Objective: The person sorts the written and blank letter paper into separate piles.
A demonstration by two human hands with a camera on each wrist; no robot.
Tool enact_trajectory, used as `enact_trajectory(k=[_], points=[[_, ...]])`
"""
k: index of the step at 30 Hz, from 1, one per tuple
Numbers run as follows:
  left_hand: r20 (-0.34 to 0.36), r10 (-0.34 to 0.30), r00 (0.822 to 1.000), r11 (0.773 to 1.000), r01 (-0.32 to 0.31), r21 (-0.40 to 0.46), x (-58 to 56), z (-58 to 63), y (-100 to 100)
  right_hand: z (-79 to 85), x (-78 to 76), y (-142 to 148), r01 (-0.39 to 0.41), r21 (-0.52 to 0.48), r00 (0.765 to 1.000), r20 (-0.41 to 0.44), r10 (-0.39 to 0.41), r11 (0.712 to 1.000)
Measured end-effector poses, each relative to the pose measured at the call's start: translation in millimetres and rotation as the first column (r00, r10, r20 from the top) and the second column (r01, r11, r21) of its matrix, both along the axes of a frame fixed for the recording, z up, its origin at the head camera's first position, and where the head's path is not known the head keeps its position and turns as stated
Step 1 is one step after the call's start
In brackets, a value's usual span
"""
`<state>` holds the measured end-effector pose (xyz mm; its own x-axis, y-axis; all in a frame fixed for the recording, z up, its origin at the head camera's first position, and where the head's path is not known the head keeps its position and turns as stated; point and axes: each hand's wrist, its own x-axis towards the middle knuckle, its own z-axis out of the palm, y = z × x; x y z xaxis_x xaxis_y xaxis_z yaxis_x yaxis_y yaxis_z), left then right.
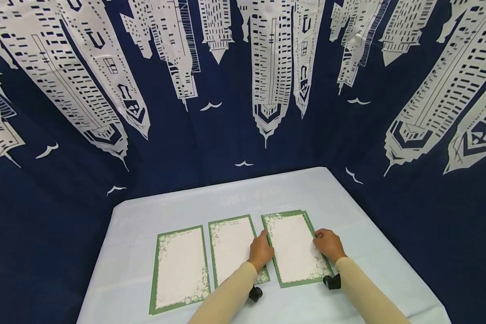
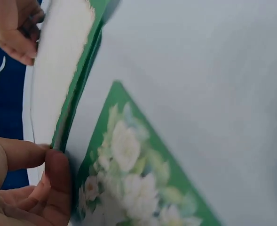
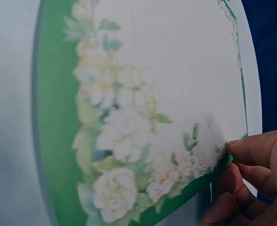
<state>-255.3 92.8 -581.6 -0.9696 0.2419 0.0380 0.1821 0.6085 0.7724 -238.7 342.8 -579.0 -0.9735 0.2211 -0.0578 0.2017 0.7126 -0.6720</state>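
Both arms wear long, close-fitting cream sleeves down to the wrists; hands bare. A small black device, probably a camera, sits under each wrist.

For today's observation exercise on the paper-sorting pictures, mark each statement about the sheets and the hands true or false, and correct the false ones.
1. Three places on the table hold green-bordered sheets. True.
2. Both hands hold the rightmost stack of sheets. True: the left hand pinches its left edge, the right hand its right edge.
3. The leftmost sheet is being lifted. False: it lies flat, untouched.
4. The sheets' borders show red stars. False: they show white flowers on green.
5. The middle sheet lies on the cloth-covered table beside the left hand. True.
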Motion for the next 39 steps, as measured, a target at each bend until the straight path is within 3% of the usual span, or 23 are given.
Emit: enact_trajectory(k=[6, 12, 18, 21, 25, 28, 34, 39], points=[[-0.044, -0.013, 0.999, 0.999, 0.015, 0.044, -5.9, 6.1, -19, 6.3, 1.1, -15, -0.016, -0.025, 0.999, -0.044, 0.015, 1.000], [-0.087, 0.078, 0.993, 0.995, -0.071, 0.074, -2.7, 22.0, -74, 26.6, -0.6, -68, -0.142, -0.045, 0.989, -0.058, 0.139, 0.989], [-0.037, 0.222, 0.974, 0.975, -0.223, -0.020, 8.2, 26.1, -138, 33.9, -3.4, -125, -0.282, -0.085, 0.959, -0.039, 0.280, 0.956], [0.042, 0.229, 0.973, 0.972, -0.226, -0.064, 17.9, 23.8, -157, 30.6, -3.9, -146, -0.315, -0.105, 0.949, 0.000, 0.317, 0.943], [0.120, 0.195, 0.974, 0.979, -0.185, -0.084, 29.7, 20.6, -165, 24.1, -1.1, -163, -0.326, -0.117, 0.941, 0.052, 0.334, 0.938], [0.129, 0.183, 0.975, 0.982, -0.175, -0.070, 34.3, 19.6, -163, 20.9, 1.5, -169, -0.339, -0.106, 0.936, 0.062, 0.346, 0.935], [0.084, 0.217, 0.973, 0.976, -0.216, -0.022, 35.2, 17.4, -162, 20.9, 1.6, -177, -0.356, -0.100, 0.931, 0.043, 0.362, 0.929], [0.078, 0.272, 0.959, 0.953, -0.280, 0.116, 32.1, 10.4, -165, 19.1, -1.8, -178, -0.307, -0.159, 0.951, -0.034, 0.306, 0.938]])
